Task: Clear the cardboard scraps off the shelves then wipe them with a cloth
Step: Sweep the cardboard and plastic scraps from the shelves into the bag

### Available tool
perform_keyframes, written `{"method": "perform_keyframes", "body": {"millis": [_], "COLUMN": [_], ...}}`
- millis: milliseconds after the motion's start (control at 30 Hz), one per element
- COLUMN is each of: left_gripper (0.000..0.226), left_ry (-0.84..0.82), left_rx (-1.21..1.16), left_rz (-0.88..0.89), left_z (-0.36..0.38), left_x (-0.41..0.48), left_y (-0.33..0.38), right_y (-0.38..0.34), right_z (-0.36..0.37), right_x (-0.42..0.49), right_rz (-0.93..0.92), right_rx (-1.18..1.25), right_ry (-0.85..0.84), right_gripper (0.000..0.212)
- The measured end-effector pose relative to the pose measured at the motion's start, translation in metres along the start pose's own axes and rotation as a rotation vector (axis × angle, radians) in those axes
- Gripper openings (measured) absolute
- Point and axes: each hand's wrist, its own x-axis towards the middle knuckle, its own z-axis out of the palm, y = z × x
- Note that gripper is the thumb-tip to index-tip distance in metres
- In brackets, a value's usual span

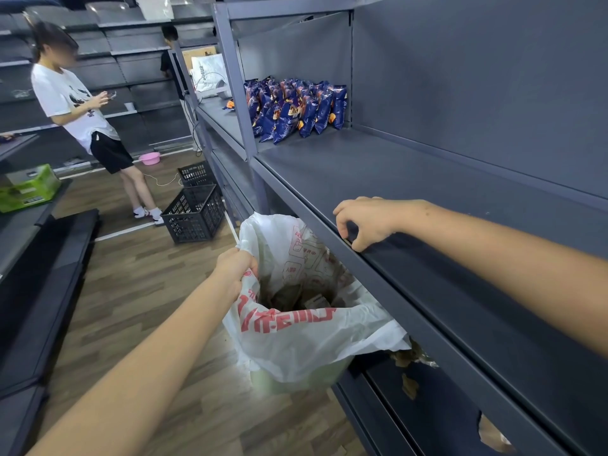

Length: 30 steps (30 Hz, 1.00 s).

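My left hand (pixel 235 269) grips the rim of a white plastic bag with red print (pixel 296 337) that lines a pale green bin (pixel 296 378) on the floor beside the shelving. Brown cardboard scraps lie inside the bag (pixel 296 296). My right hand (pixel 365 223) rests at the front lip of the dark grey shelf (pixel 411 179), its fingers pinched on something small that I cannot make out. Cardboard scraps (pixel 409 358) lie on the lower shelf (pixel 437 406) just right of the bin, and another scrap (pixel 492 436) lies further toward me.
Blue snack bags (pixel 296 108) stand at the far end of the upper shelf. Two black crates (pixel 194 212) sit in the aisle. A person in a white shirt (pixel 70 97) stands at the left by a pink basin (pixel 149 158). A green box (pixel 28 189) sits on the opposite shelf.
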Motion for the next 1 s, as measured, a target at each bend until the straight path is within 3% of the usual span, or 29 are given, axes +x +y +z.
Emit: {"method": "perform_keyframes", "body": {"millis": [133,300,467,1000], "left_gripper": [0.060,0.061,0.054,0.063], "left_ry": [-0.001,-0.004,0.001,0.008], "left_rx": [-0.011,0.009,0.014,0.013], "left_rz": [0.003,-0.011,-0.008,0.000], "left_z": [0.000,0.002,0.000,-0.002], "left_x": [-0.004,-0.003,-0.006,-0.007], "left_y": [-0.001,0.000,0.000,-0.010], "right_y": [0.000,-0.011,-0.028,-0.048], "right_z": [-0.003,-0.005,0.000,0.017], "right_x": [-0.002,-0.002,-0.001,0.001], "right_rz": [0.001,-0.026,-0.084,-0.109], "right_rx": [0.041,0.141,0.148,0.103], "right_ry": [0.070,0.153,0.141,0.054], "right_gripper": [0.013,0.021,0.021,0.033]}}
